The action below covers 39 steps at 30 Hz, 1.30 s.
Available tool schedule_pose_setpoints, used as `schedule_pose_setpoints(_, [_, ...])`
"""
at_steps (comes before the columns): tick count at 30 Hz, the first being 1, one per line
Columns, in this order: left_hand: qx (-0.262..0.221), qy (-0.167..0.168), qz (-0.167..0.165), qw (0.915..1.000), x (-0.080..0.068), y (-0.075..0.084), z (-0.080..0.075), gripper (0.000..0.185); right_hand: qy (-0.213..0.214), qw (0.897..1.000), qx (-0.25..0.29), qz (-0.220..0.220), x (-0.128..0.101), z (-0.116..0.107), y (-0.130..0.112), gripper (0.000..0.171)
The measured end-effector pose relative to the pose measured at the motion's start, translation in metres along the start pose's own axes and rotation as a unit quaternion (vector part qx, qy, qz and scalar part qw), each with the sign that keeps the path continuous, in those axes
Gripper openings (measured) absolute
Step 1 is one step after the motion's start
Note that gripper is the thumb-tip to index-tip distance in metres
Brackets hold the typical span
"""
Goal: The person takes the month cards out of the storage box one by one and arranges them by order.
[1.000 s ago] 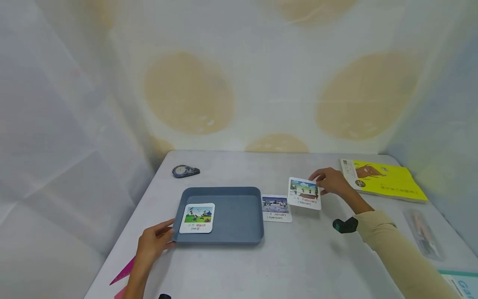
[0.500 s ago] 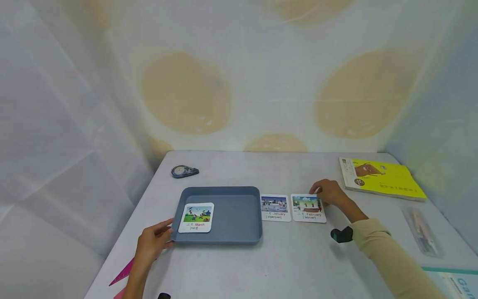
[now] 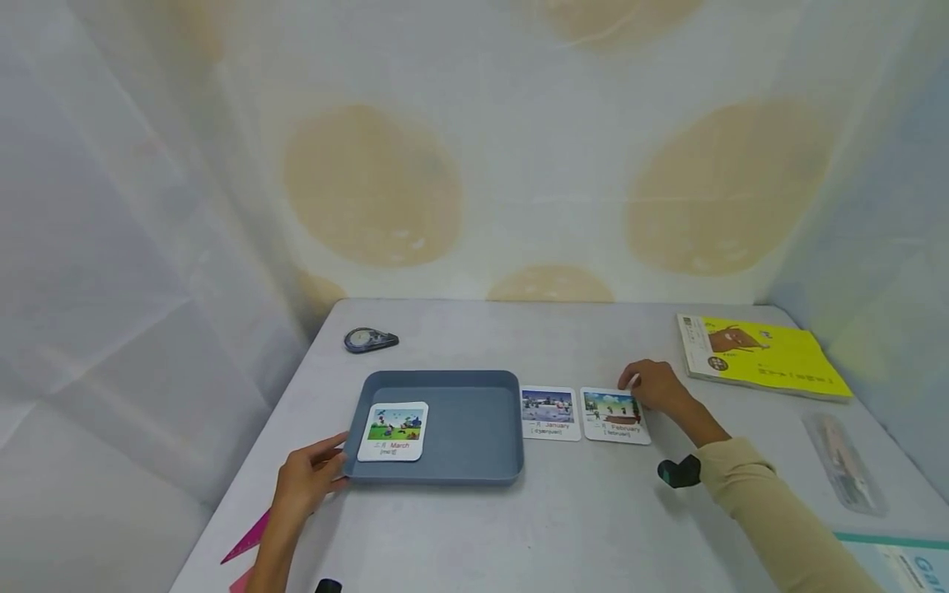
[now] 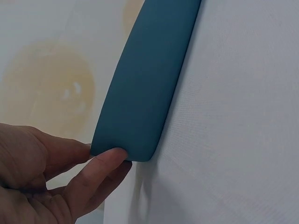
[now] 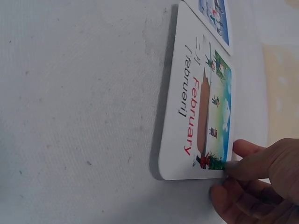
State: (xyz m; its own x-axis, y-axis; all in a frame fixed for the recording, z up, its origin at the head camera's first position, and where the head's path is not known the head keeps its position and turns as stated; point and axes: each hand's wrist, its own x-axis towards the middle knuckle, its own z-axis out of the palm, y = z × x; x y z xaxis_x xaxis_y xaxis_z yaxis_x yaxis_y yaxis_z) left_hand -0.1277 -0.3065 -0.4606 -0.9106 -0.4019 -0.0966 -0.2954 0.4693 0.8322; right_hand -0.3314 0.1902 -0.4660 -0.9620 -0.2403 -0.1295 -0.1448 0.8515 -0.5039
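Note:
My left hand (image 3: 302, 479) holds the left edge of a blue-grey tray (image 3: 474, 428); in the left wrist view its fingers pinch the tray's corner (image 4: 135, 116). Inside the tray, at the left, lies a picture card reading March (image 3: 391, 432). A January card (image 3: 550, 414) lies on the table right beside the tray. To its right is the February card (image 3: 614, 417), and my right hand (image 3: 656, 385) pinches its upper right corner. The right wrist view shows the thumb over the card's edge (image 5: 175, 135), with other fingers curled below; the card casts a shadow along its near edge.
A correction tape (image 3: 369, 339) lies at the back left. At the right are a yellow book (image 3: 778, 358), a clear packet (image 3: 843, 463) and a light-blue book (image 3: 908, 568). A pink set square (image 3: 247, 537) lies behind the left forearm. White sheeting surrounds the table.
My right hand has brought the February card down and slightly right, from above the table to beside the January card. My left hand has stayed at the tray's edge.

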Motion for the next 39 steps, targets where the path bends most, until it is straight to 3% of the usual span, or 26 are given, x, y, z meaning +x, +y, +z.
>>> schedule_pose_setpoints(3, [0.001, -0.002, -0.004, 1.0, -0.001, -0.001, -0.001, 0.04, 0.007, 1.0, -0.008, -0.021, 0.004, -0.001, -0.002, 0.017])
schedule_pose_setpoints(4, [0.006, 0.001, 0.003, 1.0, 0.003, -0.009, 0.001, 0.039, 0.01, 1.0, -0.009, -0.025, 0.006, -0.001, -0.005, 0.017])
schedule_pose_setpoints(9, [0.006, 0.004, 0.019, 0.9998, 0.001, -0.004, -0.001, 0.039, 0.036, 0.997, -0.009, -0.067, 0.016, -0.005, -0.03, 0.019])
schedule_pose_setpoints(11, [-0.001, 0.001, 0.02, 0.9998, -0.003, 0.006, -0.003, 0.038, 0.045, 0.995, -0.008, -0.092, 0.02, -0.005, -0.048, 0.019])
schedule_pose_setpoints(16, [-0.01, 0.003, 0.018, 0.9998, 0.0, 0.006, -0.001, 0.038, 0.053, 0.987, 0.017, -0.151, 0.029, 0.006, -0.103, 0.018])
schedule_pose_setpoints(23, [-0.005, 0.018, 0.009, 0.9998, 0.0, 0.003, -0.003, 0.037, 0.039, 0.972, 0.042, -0.228, 0.04, 0.045, -0.191, 0.013])
schedule_pose_setpoints(27, [-0.015, 0.022, 0.01, 0.9996, 0.002, 0.003, 0.001, 0.037, 0.019, 0.961, 0.042, -0.274, 0.045, 0.068, -0.226, 0.013])
schedule_pose_setpoints(34, [-0.044, -0.009, 0.018, 0.9988, 0.007, 0.012, 0.022, 0.036, -0.014, 0.967, -0.01, -0.255, 0.046, 0.102, -0.234, 0.015])
schedule_pose_setpoints(39, [-0.033, 0.001, 0.016, 0.9993, 0.005, 0.013, 0.019, 0.036, -0.055, 0.972, -0.027, -0.227, 0.039, 0.119, -0.243, 0.036])
